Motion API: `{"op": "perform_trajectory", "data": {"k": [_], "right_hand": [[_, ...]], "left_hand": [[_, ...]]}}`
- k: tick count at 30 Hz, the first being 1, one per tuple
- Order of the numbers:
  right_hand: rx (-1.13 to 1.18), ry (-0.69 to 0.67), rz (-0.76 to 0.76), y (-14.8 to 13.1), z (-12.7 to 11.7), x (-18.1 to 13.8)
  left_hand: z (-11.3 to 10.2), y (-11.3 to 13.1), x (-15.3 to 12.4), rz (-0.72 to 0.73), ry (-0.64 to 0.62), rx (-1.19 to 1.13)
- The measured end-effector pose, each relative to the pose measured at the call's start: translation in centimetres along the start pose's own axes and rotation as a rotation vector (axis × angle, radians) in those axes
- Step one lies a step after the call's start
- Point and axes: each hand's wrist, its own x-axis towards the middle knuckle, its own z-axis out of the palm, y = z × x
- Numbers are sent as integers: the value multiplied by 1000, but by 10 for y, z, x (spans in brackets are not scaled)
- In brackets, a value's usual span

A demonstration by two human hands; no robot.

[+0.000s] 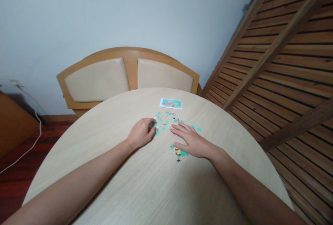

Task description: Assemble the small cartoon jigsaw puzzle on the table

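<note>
Loose jigsaw puzzle pieces (pixel 163 127), mostly teal with some yellow and pink, lie scattered on a round wooden table (pixel 125 186). At the left edge of this scatter rests my left hand (pixel 142 133), fingers bent, thumb apart from the index finger; pieces lie by its tips. My right hand (pixel 191 139) is spread palm down over the right side, its fingers apart and covering some pieces. Beneath its thumb and palm is a joined puzzle section (pixel 178 151) with a yellow cartoon figure, partly hidden. Beyond the pieces lies a picture card (pixel 170 103) with a teal scene.
Behind the table stands a wooden headboard-like panel (pixel 131 74) with cream pads, against a pale wall (pixel 125 9). A slatted wooden frame (pixel 281 51) leans at the right. On the left, a white cable (pixel 40 127) runs down to the dark red floor (pixel 15 180).
</note>
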Motion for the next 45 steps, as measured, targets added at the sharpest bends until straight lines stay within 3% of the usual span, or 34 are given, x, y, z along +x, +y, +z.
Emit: {"op": "perform_trajectory", "data": {"k": [6, 21, 30, 39, 45], "right_hand": [[-9, 29, 23, 4, -1, -2], [-11, 3, 21, -2, 0, -2], [-30, 15, 41, 4, -2, -4], [-88, 18, 112, 14, -4, -6], [-91, 43, 108, 18, -5, -8]], "left_hand": [[1, -8, 2, -98, 66, -15], [-2, -10, 4, -146, 33, -8], [0, -8, 4, 34, 8, 71], [-5, -1, 5, 304, -98, 48], [-7, 3, 6, 355, -141, 19]]}}
